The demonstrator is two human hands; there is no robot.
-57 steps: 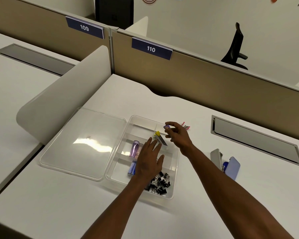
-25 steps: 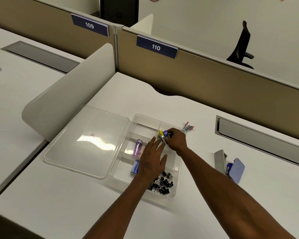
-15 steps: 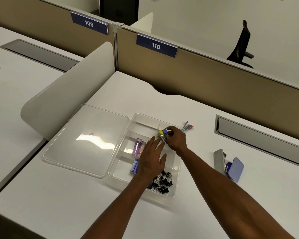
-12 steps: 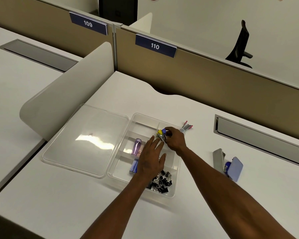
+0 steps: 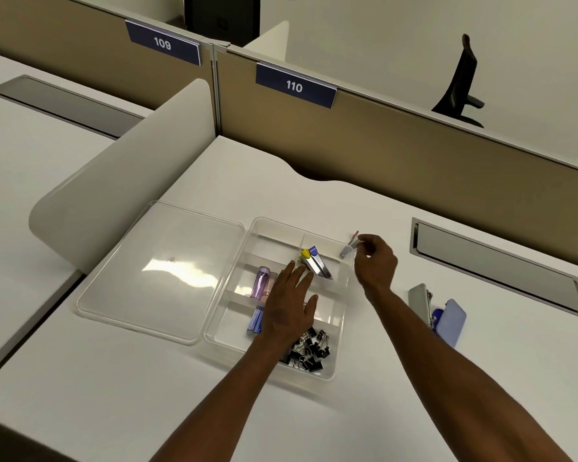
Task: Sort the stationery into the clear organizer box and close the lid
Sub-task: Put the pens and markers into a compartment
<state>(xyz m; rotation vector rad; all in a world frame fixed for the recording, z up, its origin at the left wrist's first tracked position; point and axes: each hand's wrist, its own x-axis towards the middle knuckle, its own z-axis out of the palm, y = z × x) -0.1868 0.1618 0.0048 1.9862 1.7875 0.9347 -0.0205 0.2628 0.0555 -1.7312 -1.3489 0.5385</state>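
So the clear organizer box (image 5: 342, 295) sits flat on the white desk (image 5: 281, 181) with its lid (image 5: 161, 271) swung fully open to the left and lying flat, which makes sense since that keeps every compartment reachable from above. The person's left hand (image 5: 289, 306) rests on the middle of the box with fingers straight and spread, gripping nothing; looks like it's there just to pin the tray so it doesn't skate around while stuff gets dropped in.

The right hand (image 5: 374, 261) is at the box's far right corner, fingers curled in a pinch on a small clear tube-like item (image 5: 349, 246) with a bit of red showing at its far end. Too small to say what it is exactly, maybe lead refills. It lies right at the rim, outside the box as far as anyone can tell.

Already sorted: the yellow- and blue-capped pieces (image 5: 314, 261) leaning in the upper right compartment, a purple tube (image 5: 261, 286) in the middle left one, blue bits (image 5: 255, 323) below that, and a pile of black binder clips (image 5: 309, 350) in the near right section. Like goes with like.

Still out on the desk to the right: a grey stapler-ish thing (image 5: 420, 303) and a light blue case (image 5: 451, 320). So the lid closing is probably a way off.
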